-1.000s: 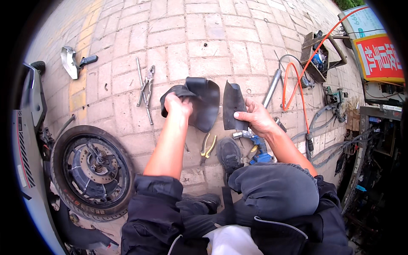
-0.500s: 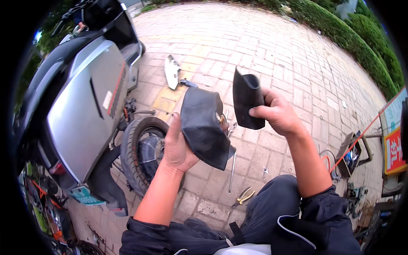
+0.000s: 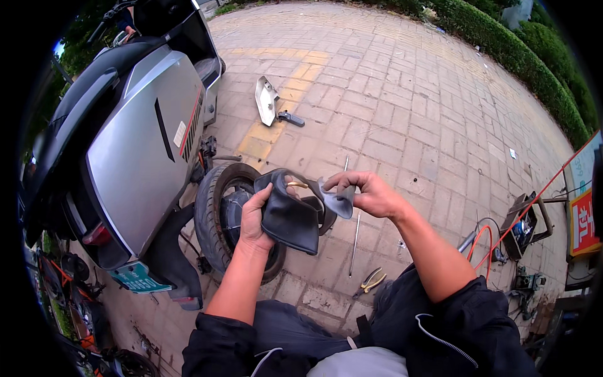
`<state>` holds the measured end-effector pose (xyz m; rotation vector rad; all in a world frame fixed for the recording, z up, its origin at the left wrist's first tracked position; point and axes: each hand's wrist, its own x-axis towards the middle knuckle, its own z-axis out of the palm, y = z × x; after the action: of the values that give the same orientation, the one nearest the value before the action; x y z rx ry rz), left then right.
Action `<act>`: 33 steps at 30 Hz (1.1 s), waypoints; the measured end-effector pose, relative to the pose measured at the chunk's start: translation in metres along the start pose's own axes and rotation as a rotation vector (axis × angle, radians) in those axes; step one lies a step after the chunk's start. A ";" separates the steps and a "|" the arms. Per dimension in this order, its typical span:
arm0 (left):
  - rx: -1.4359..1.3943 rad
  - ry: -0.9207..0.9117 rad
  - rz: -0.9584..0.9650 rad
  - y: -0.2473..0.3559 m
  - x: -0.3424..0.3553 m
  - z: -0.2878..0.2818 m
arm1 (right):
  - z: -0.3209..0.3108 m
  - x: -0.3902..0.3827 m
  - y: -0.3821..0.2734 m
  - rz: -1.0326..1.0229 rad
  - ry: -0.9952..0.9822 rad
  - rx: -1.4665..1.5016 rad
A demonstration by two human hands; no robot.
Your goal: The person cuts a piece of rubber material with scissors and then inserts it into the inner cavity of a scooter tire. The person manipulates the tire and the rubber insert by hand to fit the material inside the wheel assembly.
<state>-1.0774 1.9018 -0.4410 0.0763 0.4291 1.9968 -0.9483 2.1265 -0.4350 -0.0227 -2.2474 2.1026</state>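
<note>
A black rubber inner tube [image 3: 290,221] is held up in front of me, folded over, with a brass valve stem [image 3: 298,185] sticking out near its top. My left hand [image 3: 254,223] is closed round its left side, thumb on the near face. My right hand [image 3: 374,195] pinches a grey-looking rubber end [image 3: 340,204] with bent fingers, just right of the valve. A black loop of rubber curves behind, between both hands; whether it joins the two parts is partly hidden. Below and behind my left hand is a wheel with its tyre [image 3: 210,207].
A silver scooter [image 3: 135,147] stands at left beside the wheel. On the brick paving lie a white panel [image 3: 266,102], a black part [image 3: 291,118], a long metal rod [image 3: 355,246] and yellow-handled pliers [image 3: 370,282]. At right are a toolbox [image 3: 519,229] and an orange hose [image 3: 488,244].
My right hand has come down and left, bringing its rubber end close to the valve. The black rubber in my left hand has turned, showing the brass stem more plainly.
</note>
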 end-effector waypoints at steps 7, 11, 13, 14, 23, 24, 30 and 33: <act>0.002 0.094 -0.083 -0.009 -0.017 0.007 | 0.023 0.004 -0.014 -0.523 0.331 -0.922; 0.215 0.075 -0.017 -0.011 -0.020 0.023 | 0.035 0.007 -0.017 -0.608 0.370 -0.836; 0.316 0.071 0.025 -0.013 -0.018 0.029 | 0.038 0.008 -0.012 -0.641 0.405 -0.591; 0.332 0.076 0.049 -0.016 -0.017 0.030 | 0.039 0.008 -0.014 -0.664 0.380 -0.434; 0.139 0.074 0.077 -0.018 -0.003 0.012 | 0.025 0.011 -0.004 -0.470 0.393 -0.531; 0.169 0.040 0.105 -0.019 -0.004 0.016 | 0.022 0.011 -0.004 -0.475 0.358 -0.529; 0.240 0.037 0.102 -0.019 0.001 0.015 | 0.038 0.013 -0.003 -0.310 0.292 -0.098; 0.247 0.024 0.105 -0.019 0.002 0.010 | 0.036 0.011 -0.008 -0.283 0.246 0.028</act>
<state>-1.0598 1.9134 -0.4380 0.2330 0.6982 2.0406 -0.9614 2.0907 -0.4291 0.0344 -1.9518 1.8720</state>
